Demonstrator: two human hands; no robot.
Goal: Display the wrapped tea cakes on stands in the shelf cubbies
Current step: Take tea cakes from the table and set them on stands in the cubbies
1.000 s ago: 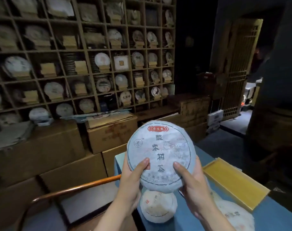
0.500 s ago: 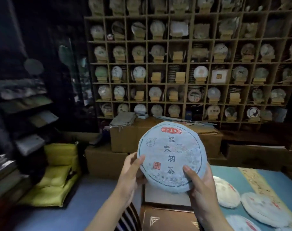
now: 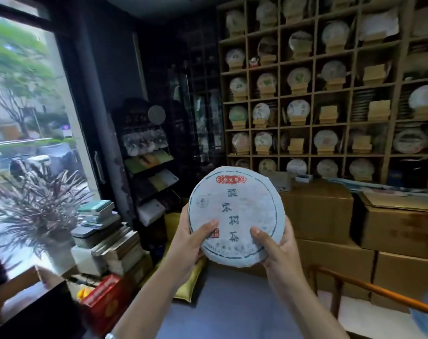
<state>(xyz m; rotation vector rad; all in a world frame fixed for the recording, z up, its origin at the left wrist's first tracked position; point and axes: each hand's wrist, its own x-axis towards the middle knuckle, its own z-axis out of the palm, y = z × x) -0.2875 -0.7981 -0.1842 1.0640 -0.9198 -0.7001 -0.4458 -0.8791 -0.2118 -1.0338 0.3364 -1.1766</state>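
The view has swung left since a moment ago: the blue worktop is gone and the shelf (image 3: 330, 94) now stands up and to the right of the hands. The left hand (image 3: 186, 243) and right hand (image 3: 276, 250) still grip the wrapped tea cake (image 3: 236, 214) upright by its lower edge, thumbs on its face. Empty stands (image 3: 328, 114) wait in several cubbies, so placing seems next.

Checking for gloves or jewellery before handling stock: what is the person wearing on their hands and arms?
No gloves or sleeves in view: the left hand and right hand are bare, as are both forearms. Something silvery, perhaps a bracelet or watch, shows at the frame's bottom edge.
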